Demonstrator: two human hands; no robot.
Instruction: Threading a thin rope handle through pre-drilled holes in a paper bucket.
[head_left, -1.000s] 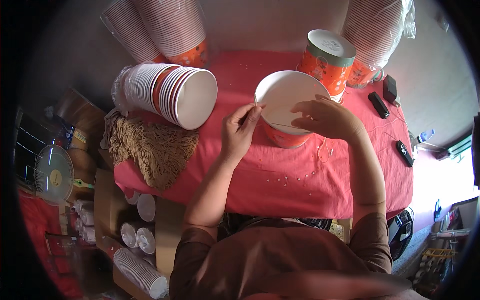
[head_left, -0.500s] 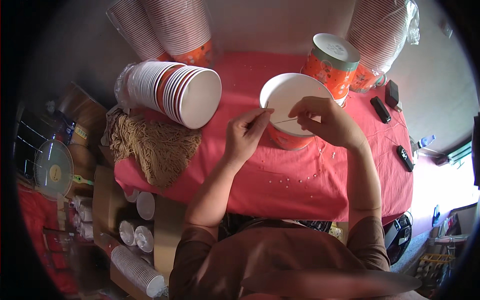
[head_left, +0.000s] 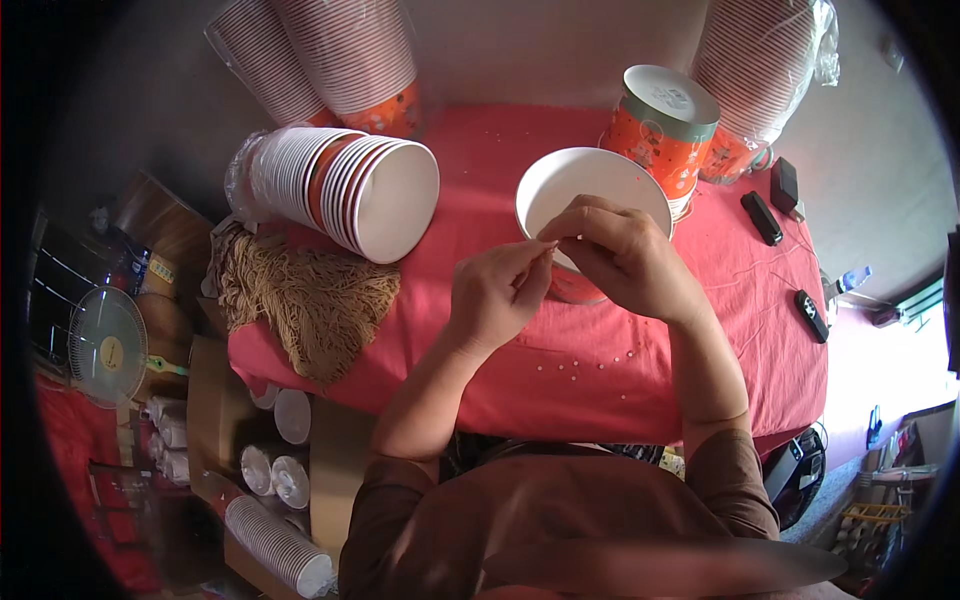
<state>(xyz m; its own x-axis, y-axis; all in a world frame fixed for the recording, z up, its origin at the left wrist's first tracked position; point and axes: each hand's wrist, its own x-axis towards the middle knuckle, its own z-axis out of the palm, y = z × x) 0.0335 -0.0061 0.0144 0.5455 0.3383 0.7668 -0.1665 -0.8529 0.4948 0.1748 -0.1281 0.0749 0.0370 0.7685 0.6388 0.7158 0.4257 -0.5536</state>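
An open paper cup, white inside and orange outside, stands on the red tablecloth. Both my hands hover over its near rim. My left hand and my right hand meet at the fingertips and pinch a thin pale string between them. My right hand covers the cup's front edge, and most of the string is hidden by my fingers.
A stack of like cups lies on its side at the left, next to a heap of tan strings. An upturned cup stands behind. Wrapped cup stacks stand at the back, black gadgets at the right, a fan and boxes at the lower left.
My hands have come together over the cup's rim. The string stretched between them half a second ago is now pinched short at the fingertips.
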